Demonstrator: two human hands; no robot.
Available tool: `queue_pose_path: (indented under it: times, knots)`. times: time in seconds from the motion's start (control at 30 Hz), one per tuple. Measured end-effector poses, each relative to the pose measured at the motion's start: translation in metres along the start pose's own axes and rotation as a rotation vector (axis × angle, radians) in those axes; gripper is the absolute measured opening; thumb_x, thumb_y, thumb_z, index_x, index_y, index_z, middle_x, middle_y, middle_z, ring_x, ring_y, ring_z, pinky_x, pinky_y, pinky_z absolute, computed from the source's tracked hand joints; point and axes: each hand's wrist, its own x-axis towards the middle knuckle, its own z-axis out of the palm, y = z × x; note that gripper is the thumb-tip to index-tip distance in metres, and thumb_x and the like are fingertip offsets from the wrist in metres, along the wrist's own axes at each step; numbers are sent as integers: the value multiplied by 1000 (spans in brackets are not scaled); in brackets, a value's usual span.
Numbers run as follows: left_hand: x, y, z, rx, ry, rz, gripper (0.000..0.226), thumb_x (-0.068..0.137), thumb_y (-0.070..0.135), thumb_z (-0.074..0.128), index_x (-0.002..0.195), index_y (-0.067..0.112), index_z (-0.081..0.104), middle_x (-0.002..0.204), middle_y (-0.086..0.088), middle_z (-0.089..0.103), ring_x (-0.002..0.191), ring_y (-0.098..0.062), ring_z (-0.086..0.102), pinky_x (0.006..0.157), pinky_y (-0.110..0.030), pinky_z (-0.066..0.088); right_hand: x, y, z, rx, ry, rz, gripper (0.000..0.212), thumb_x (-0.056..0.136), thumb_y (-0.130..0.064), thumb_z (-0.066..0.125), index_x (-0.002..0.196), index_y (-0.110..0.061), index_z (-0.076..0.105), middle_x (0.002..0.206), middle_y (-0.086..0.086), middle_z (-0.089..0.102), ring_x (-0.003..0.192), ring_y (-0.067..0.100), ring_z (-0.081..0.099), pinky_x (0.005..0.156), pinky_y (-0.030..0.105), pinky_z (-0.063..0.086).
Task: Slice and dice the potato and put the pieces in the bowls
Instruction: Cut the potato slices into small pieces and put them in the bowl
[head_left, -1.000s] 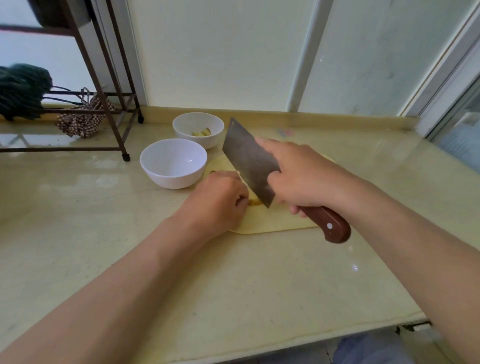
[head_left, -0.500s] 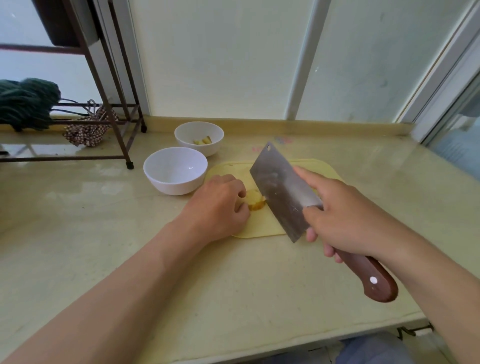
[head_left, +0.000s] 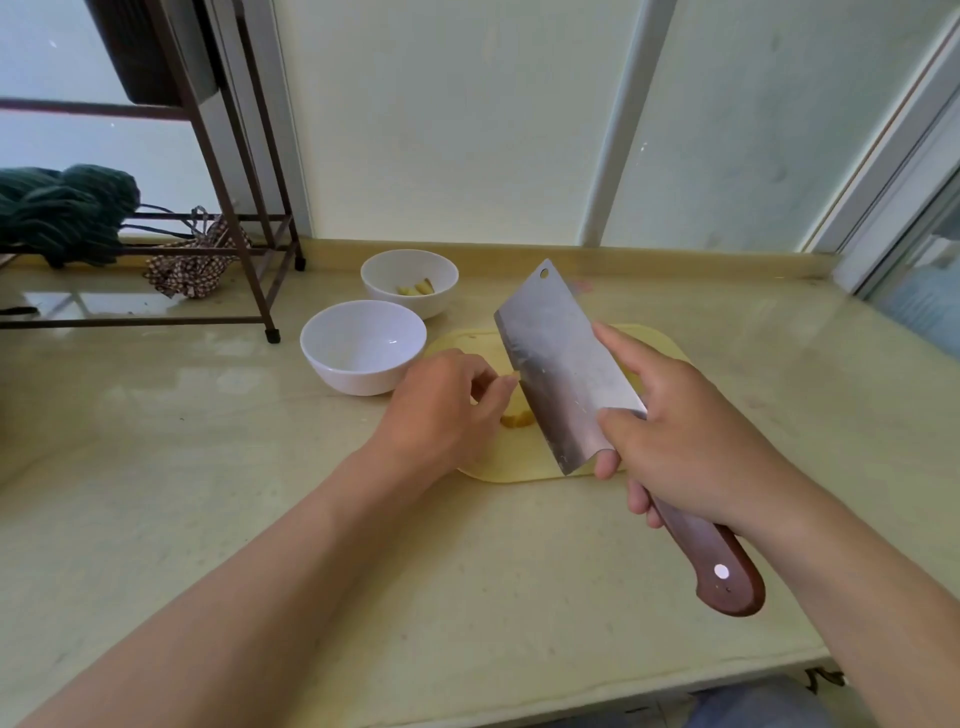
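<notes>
Lying on the board: a small yellow potato piece, low on the cutting board, just beside the left hand and close to the edge of the cleaver.
Long axis: it seems to run sideways, across the line of the blade. The piece is small, so I am not sure.
Left grip: fingers curled, knuckles up, thumb and first finger meeting near the blade. Whether they pinch a thin sliver or only touch the piece, I cannot tell.
Right grip: the right hand is clenched round the brown handle, with the first finger stretched along the flat of the blade.
Blade: tilted, its flat side showing upward, its edge turned toward the left hand. The potato lies on the edge side, left of the right hand.
Coming move: in my judgement the blade must stand upright and come down across the piece, with the left fingertips kept back.
Bowls: the near bowl looks empty and is closer to the left hand. The far bowl holds a few cut pieces.
Around: pale counter, metal rack, dark green cloth.
</notes>
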Motion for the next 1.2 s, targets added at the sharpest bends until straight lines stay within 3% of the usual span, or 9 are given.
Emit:
queue_pose_path:
  times: [0.2,0.43,0.67,0.77,0.9,1.07,1.2]
  knots:
    - [-1,2,5,-78,-11,-50,21,91,29,59,73,23,67,67,14,61,61,-4,51,56,-22,37,-5,0,-2,2,-20,6,82,98,-7,43,157,-60,21,74,8,73,43,21,58,44,33,55]
    - [-1,-2,6,80,-35,39,15,88,26,60,81,18,71,82,4,61,73,-13,55,62,-28,45,-12,8,-14,-17,3,33,82,98,-7,43,156,-60,22,70,6,73,42,20,60,43,32,53]
    - [-2,-4,5,127,-60,48,10,86,28,61,84,19,67,88,5,58,81,-13,55,70,-29,48,-23,22,-8,18,-6,94,81,98,-5,43,158,-57,22,69,6,73,41,18,59,42,30,51]
    - [-3,-3,4,145,-65,73,14,85,29,61,93,19,67,93,5,58,85,-15,54,71,-28,45,-27,28,-3,36,9,115,81,99,-6,43,159,-56,21,69,6,73,41,19,58,41,30,52]
    - [-4,-3,2,184,-130,167,31,86,31,59,112,17,66,108,1,63,101,-20,55,87,-36,48,-34,30,-4,30,2,128,80,101,-7,43,158,-58,20,68,6,73,40,19,57,41,30,51]
    - [-4,-4,1,250,-223,243,35,80,34,45,97,12,66,100,2,65,91,-22,56,86,-39,47,-41,26,-6,-22,-43,143,79,103,-10,42,157,-60,15,77,9,72,39,16,57,43,31,53]
    - [-2,-7,0,262,-216,227,23,86,30,51,89,10,63,86,0,63,86,-23,55,77,-37,47,-39,27,-7,1,-45,157,79,102,-9,41,157,-61,16,75,8,73,40,18,57,43,31,52]
